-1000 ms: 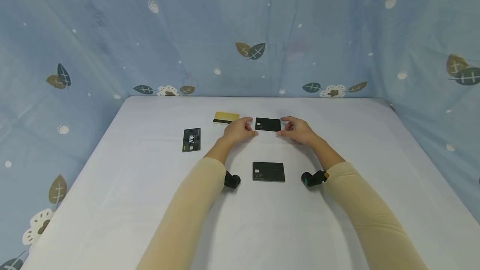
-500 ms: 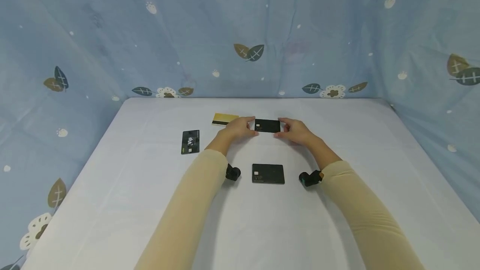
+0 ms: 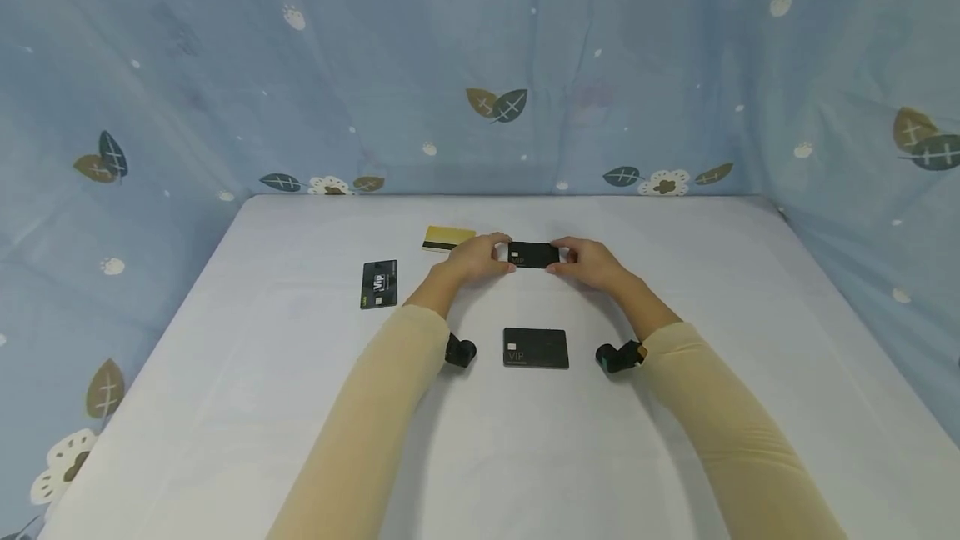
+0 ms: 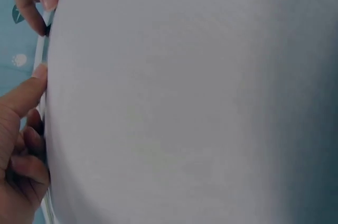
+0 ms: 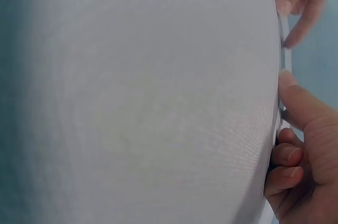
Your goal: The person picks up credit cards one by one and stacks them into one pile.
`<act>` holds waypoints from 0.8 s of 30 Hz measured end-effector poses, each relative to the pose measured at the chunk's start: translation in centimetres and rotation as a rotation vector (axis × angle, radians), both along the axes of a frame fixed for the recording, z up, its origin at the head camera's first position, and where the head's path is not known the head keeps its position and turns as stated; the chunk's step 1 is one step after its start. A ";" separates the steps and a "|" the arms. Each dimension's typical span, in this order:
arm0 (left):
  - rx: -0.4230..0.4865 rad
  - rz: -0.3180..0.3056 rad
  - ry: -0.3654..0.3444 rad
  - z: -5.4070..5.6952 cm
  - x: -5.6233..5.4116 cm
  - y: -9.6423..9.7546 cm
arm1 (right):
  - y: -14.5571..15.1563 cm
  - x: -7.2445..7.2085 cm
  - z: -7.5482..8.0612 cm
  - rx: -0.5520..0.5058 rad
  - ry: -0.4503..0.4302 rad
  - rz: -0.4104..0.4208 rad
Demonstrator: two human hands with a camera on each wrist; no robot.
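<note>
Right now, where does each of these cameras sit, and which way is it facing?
Head: on the person's head, facing forward and down at the white table, blue cloth and black card held between left hand and right hand; both sleeves show.
Left wrist: on that wrist, facing its hand's work; mostly white table, left hand large at lower left, right hand above it.
Right wrist: on the other wrist, likewise; right hand large at lower right, left hand above it.
Both wrist views share the two hands.
</note>
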State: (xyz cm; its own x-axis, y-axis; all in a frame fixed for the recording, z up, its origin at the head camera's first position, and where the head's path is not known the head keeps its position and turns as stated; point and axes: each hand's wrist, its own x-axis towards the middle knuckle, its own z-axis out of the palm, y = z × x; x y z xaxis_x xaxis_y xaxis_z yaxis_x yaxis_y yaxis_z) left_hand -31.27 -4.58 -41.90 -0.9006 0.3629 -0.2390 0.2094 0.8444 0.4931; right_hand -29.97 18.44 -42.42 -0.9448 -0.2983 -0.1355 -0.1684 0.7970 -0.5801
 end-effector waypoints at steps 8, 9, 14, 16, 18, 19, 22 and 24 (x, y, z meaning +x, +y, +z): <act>0.048 0.023 -0.008 0.1 0.5 0.0 | 0.4 0.1 -0.2 -0.068 -0.020 -0.019; 0.051 0.023 -0.014 0.1 0.6 0.0 | 0.4 0.2 -0.2 -0.080 -0.031 -0.022; 0.062 0.007 -0.036 0.2 0.6 -0.2 | 0.3 0.4 0.1 -0.093 -0.067 -0.012; 0.070 -0.004 -0.040 0.3 0.7 -0.3 | 0.4 0.4 0.2 -0.090 -0.069 -0.002; 0.079 -0.015 -0.040 0.4 0.7 -0.3 | 0.4 0.5 0.2 -0.091 -0.070 -0.001; 0.084 -0.020 -0.042 0.5 0.7 -0.3 | 0.4 0.5 0.3 -0.091 -0.071 0.001; 0.076 -0.035 -0.044 0.5 0.7 -0.2 | 0.3 0.5 0.4 -0.082 -0.068 0.004; 0.065 -0.039 -0.048 0.5 0.8 -0.1 | 0.3 0.5 0.4 -0.075 -0.070 0.005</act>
State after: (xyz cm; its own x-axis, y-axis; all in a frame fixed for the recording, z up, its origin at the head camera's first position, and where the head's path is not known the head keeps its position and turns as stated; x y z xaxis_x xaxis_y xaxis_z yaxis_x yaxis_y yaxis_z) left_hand -30.52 -4.71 -41.40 -0.8735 0.4140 -0.2561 0.2167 0.8017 0.5570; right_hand -29.49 18.78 -42.03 -0.9322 -0.3151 -0.1778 -0.1297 0.7498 -0.6488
